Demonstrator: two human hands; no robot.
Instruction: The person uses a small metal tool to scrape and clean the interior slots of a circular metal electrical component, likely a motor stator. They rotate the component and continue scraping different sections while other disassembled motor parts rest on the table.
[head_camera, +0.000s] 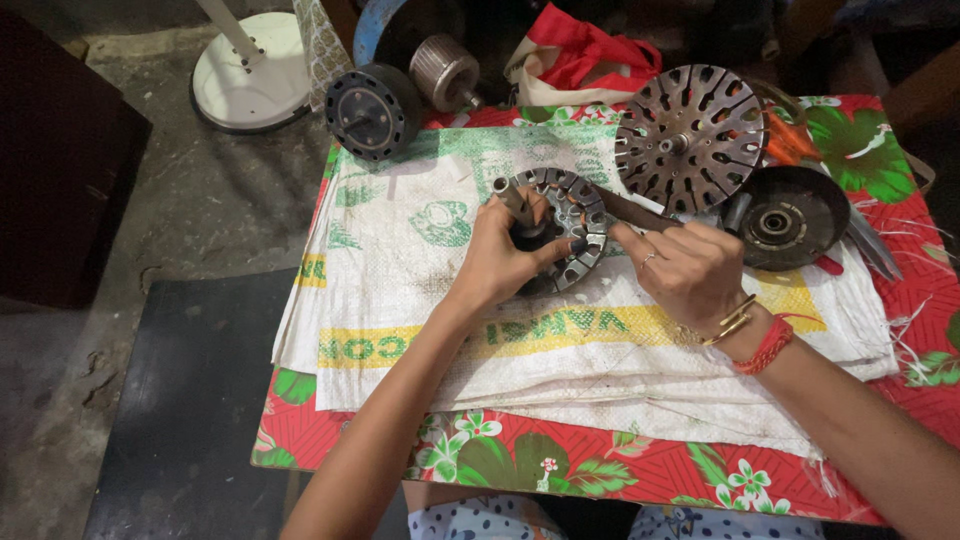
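Note:
My left hand (500, 262) grips a round slotted metal stator core (572, 222) with a short shaft, holding it tilted on a white woven sack (420, 290). My right hand (690, 272) is closed around a dark-handled tool (628, 210) whose tip rests against the core's right edge. Bangles and a red thread sit on my right wrist.
A larger slotted metal disc (690, 137) and a dark round housing cover (785, 217) lie at the back right of the red floral tablecloth (600, 470). A black wheel-shaped part (372, 108), a grey ribbed cylinder (446, 72) and a white fan base (250, 70) sit behind. Scissors (868, 245) lie at the right.

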